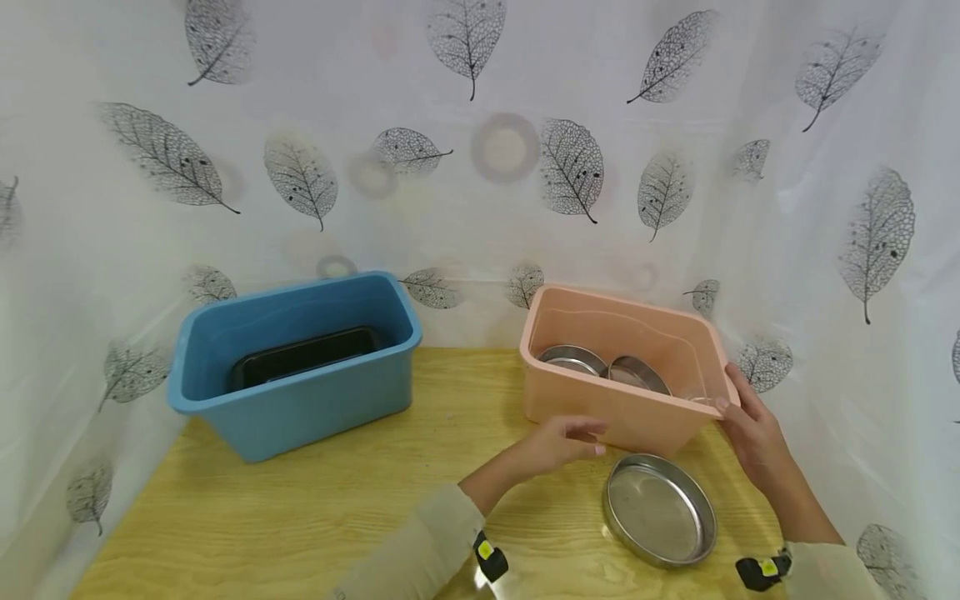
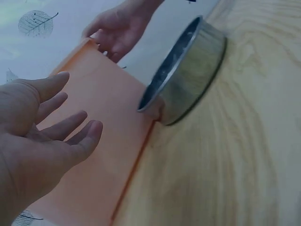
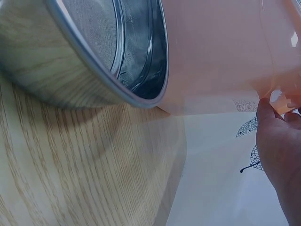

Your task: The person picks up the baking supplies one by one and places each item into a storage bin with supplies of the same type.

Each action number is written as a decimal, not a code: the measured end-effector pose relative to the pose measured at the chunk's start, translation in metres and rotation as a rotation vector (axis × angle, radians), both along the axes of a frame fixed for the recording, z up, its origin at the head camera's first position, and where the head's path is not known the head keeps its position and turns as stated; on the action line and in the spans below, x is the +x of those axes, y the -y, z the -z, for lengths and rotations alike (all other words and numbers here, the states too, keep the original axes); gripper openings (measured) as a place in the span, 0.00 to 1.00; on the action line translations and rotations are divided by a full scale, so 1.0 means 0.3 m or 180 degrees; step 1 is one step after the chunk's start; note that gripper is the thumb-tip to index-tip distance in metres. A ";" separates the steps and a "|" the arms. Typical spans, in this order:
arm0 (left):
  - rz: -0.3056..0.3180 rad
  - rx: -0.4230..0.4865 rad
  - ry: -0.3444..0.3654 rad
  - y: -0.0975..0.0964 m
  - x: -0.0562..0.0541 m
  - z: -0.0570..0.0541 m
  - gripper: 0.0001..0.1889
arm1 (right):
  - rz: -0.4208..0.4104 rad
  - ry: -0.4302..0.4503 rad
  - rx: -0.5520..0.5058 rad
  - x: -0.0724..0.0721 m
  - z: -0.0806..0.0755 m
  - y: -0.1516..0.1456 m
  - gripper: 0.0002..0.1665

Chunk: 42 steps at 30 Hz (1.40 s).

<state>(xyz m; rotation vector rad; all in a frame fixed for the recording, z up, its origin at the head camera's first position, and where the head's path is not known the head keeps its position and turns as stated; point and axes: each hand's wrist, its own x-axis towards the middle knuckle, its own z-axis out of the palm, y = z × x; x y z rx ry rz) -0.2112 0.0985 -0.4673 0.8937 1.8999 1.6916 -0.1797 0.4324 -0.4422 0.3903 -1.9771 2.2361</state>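
Observation:
A salmon-pink plastic bin [image 1: 592,400] stands at the right of the table. My right hand [image 1: 757,442] grips its rim at the right end, thumb on the near side. Just in front of the bin's front wall my left hand [image 1: 558,450] hovers with fingers apart and slightly bent, holding nothing, as the left wrist view also shows. On the table before the bin lies a round metal sieve [image 1: 660,512]; its fine mesh shows in the right wrist view. Inside the bin are two more round metal pieces [image 1: 573,358], partly hidden by the front wall.
To the left stands a blue plastic bin [image 1: 330,400] with a black rectangular object [image 1: 315,354] inside. Both bins are on a wood-grain table [image 1: 442,408]. A white leaf-print curtain [image 1: 465,217] hangs behind and along the sides.

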 end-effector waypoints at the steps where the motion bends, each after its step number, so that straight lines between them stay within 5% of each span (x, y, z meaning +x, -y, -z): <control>1: -0.0007 0.0013 0.0038 -0.005 0.004 0.016 0.25 | 0.0001 -0.0001 0.0012 0.000 0.000 0.000 0.40; 9: -0.0208 -0.0075 0.0186 -0.041 0.035 0.109 0.25 | 0.0012 0.0046 0.0101 0.002 0.001 -0.002 0.40; 22: -0.0174 -0.0049 0.0096 -0.107 0.052 0.179 0.26 | 0.0008 0.0012 0.0055 0.004 -0.002 -0.002 0.40; 38: -0.0055 -0.0225 0.0135 -0.145 0.068 0.209 0.25 | 0.0022 0.0040 -0.0012 0.002 -0.001 0.003 0.40; 42: -0.0086 -0.0369 -0.0036 -0.146 0.070 0.218 0.24 | 0.0023 0.0042 -0.0014 0.001 -0.001 0.002 0.40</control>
